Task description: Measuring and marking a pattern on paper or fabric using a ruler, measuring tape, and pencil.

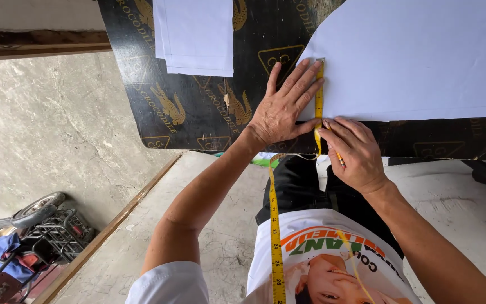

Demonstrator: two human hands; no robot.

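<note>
The yellow measuring tape lies along the curved edge of the white cloth, pinned flat under the spread fingers of the left hand, which presses palm-down with the wrist bent back toward the body. Just beside it, at the cloth's near edge, the right hand is curled closed around a thin pencil-like marker, its fingertips pinching the tape where it bends off the dark patterned table. The tape's loose length hangs down toward the person's chest; I judge its weight could drag the tape off line if the left palm eases, and the cloth could creep under sideways pressure, spoiling the mark.
</note>
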